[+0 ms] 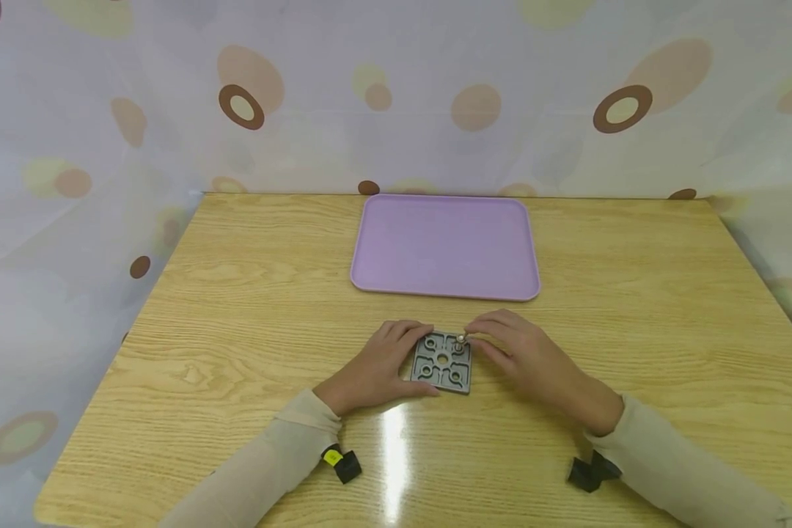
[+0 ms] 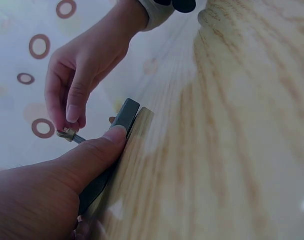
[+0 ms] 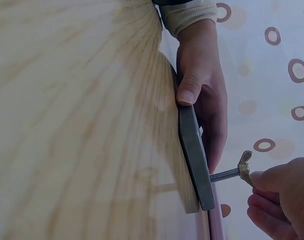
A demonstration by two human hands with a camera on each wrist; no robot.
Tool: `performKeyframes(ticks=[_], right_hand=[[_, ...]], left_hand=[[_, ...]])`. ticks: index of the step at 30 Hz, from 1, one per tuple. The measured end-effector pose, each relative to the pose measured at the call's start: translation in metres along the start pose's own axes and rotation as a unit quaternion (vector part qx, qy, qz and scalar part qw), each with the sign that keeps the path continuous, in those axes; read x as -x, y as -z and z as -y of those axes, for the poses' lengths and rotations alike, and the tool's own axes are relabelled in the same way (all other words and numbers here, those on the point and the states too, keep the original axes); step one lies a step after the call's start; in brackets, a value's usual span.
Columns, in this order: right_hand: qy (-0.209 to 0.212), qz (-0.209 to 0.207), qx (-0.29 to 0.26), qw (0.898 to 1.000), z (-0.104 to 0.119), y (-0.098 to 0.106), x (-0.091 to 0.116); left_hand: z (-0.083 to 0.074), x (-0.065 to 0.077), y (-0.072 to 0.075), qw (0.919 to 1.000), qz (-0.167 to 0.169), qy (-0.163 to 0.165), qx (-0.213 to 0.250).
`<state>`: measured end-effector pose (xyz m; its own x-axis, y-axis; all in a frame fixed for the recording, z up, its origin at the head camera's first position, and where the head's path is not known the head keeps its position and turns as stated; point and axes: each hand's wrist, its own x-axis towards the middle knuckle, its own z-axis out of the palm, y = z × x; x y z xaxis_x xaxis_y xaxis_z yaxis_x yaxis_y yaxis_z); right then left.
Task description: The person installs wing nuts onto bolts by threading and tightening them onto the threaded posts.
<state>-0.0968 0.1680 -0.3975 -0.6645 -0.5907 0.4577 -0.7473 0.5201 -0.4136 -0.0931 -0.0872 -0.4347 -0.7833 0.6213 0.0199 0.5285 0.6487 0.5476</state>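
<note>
A square grey metal plate [image 1: 442, 359] with a ribbed face, round bosses and a centre hole lies on the table. My left hand [image 1: 386, 363] grips it from the left, thumb on the near edge and fingers at the far edge. Out of its far right corner stands a threaded bolt [image 3: 225, 175]. A brass-coloured wing nut [image 3: 245, 169] sits at the bolt's outer end, clear of the plate. My right hand [image 1: 524, 352] pinches the wing nut between thumb and fingertips. In the left wrist view the plate [image 2: 122, 117] shows edge-on under the left thumb.
A light purple tray [image 1: 445, 246] lies on the wooden table [image 1: 270, 308], beyond the plate near the back edge. A spotted cloth [image 1: 429, 95] hangs behind the table and along its sides. Dark straps with small black blocks are on both sleeves.
</note>
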Motion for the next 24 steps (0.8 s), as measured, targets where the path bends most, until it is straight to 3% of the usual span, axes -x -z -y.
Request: performKeyframes(ticks=[24], right_hand=[[0.020,0.011,-0.027,0.999,-0.0041,-0.0020,0.0043]], left_hand=[[-0.0008,-0.0002,-0.0004,1.0000,-0.001,0.002,-0.003]])
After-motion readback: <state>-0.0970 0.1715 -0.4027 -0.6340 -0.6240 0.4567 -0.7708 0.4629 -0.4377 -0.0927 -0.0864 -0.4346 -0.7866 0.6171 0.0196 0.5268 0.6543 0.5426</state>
